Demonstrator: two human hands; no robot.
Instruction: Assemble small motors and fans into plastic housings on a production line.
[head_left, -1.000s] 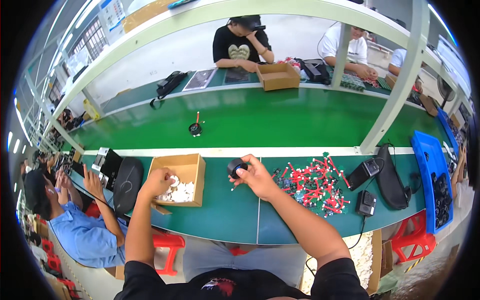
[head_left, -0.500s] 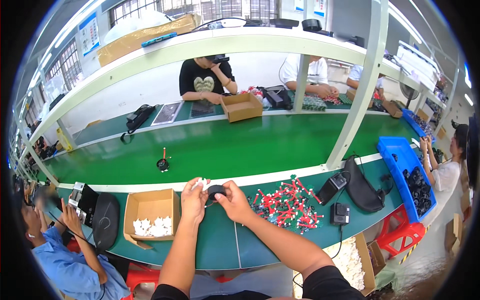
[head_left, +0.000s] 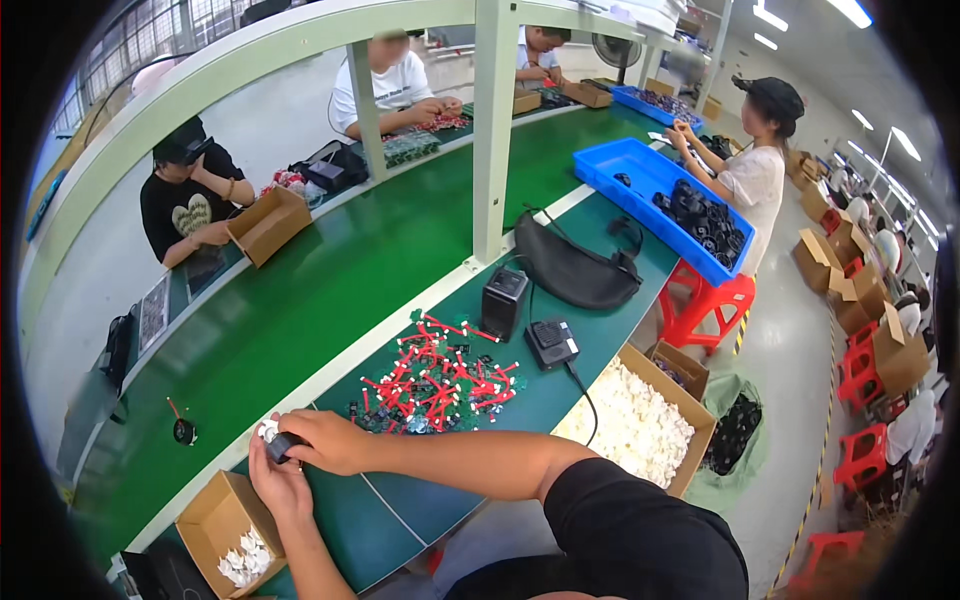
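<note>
My two hands meet above the table's back edge, beside the green belt. My right hand [head_left: 338,443] is closed with thumb and fingers on a black round part [head_left: 281,447], short and drum-shaped. In my left hand [head_left: 280,490], also closed, a small white plastic piece [head_left: 268,430] shows near the fingertips. The black part lies right against the left fingers; whether it touches the white piece I cannot tell. Close to my left wrist stands a cardboard box [head_left: 197,520] with several white pieces [head_left: 245,560]. Beyond my right forearm lies a heap of red-wired small boards [head_left: 435,385].
A black box-shaped device [head_left: 504,300], a corded device [head_left: 552,344] and a black pouch [head_left: 575,265] lie right of the heap. A blue tray [head_left: 625,165] holds black parts. A carton of white pieces [head_left: 640,425] stands below. A metal post [head_left: 494,130] rises behind. Co-workers sit opposite.
The view has swung to the right. My hands have come closer together, the black part now against my left fingers. A round part with a red wire on the belt has shifted left in view.
</note>
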